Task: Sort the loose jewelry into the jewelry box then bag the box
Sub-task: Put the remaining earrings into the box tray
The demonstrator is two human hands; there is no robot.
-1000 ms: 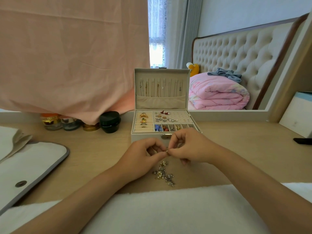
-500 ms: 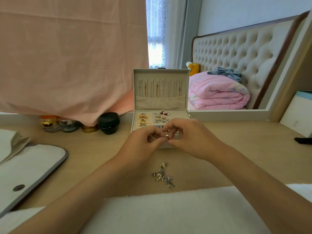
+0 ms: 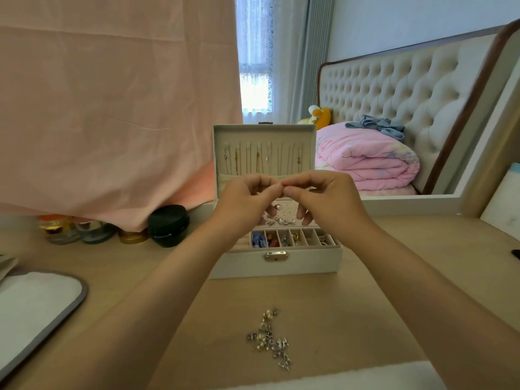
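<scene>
Cream jewelry box (image 3: 281, 264) stands open below; left hand (image 3: 247, 199) and right hand (image 3: 323, 199) pinch one tiny jewelry piece (image 3: 284, 188), probably light and slippery, best held by fingertips.

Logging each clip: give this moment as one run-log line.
step: sorting | left hand, right hand: pinch one small piece over open jewelry box | unsorted: jewelry pile on table | bagging: not done

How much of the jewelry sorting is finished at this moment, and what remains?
Done: necklaces hang in the lid, and front compartments of the open jewelry box hold pieces. In hand: the left hand and right hand pinch one small piece above the box. Left: the loose pile on the table, then bagging the box.
</scene>
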